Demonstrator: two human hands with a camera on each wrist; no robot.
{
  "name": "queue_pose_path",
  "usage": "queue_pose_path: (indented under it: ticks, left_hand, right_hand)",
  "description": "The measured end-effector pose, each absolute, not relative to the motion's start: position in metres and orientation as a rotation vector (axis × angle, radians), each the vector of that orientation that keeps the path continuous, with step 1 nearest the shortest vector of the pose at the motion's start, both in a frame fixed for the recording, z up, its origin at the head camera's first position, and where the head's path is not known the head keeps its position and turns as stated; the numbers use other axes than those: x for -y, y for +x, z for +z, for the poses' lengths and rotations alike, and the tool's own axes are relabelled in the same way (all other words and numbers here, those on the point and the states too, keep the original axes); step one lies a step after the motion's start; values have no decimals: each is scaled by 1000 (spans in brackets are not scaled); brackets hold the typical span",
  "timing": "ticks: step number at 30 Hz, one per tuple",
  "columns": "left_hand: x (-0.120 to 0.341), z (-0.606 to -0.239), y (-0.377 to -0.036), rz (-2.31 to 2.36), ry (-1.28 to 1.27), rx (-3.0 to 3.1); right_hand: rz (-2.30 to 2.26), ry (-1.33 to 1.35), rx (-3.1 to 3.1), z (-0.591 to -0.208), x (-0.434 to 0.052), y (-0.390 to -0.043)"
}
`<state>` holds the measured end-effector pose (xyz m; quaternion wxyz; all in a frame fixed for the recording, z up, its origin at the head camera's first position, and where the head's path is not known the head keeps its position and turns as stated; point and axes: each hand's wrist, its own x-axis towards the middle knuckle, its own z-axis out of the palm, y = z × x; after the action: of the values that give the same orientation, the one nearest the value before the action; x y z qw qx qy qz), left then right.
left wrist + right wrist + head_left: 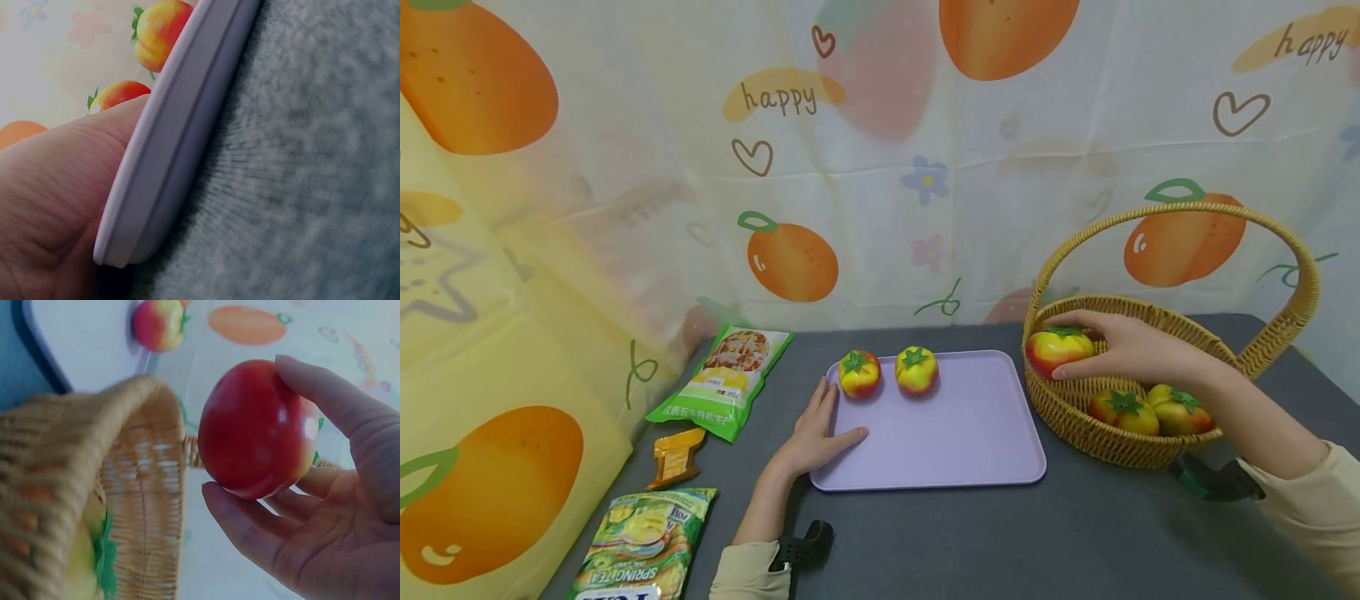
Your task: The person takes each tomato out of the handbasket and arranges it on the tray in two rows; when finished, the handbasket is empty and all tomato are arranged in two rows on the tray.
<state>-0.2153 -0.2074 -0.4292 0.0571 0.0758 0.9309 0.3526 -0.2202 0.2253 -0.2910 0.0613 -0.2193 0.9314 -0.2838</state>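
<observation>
The right hand [1138, 350] holds a red-yellow tomato [1058, 349] over the left rim of the wicker basket [1157, 446] — the fruit sits at nine o'clock from the palm, pinched between thumb and fingers [250, 531]. The left hand [815, 433] lies flat and relaxed on the lilac tray [970, 425] at its left edge, thumb over the rim — two tomatoes [887, 372] at its one o'clock.

Grey table [1000, 542]. On it: lilac tray [970, 450] centre, wicker basket [1075, 417] just right of it. Left side: green snack bag [730, 379], small orange packet [676, 456], green tea bag [640, 546] at front edge.
</observation>
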Motion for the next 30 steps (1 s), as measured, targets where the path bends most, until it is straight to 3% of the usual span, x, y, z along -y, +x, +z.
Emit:
queue_pose_path:
  ticks: [30]
  left_hand:
    - [207, -430, -215, 1077, 212, -2821]
  right_hand:
    - [-1085, -665, -2897, -332, -134, -229]
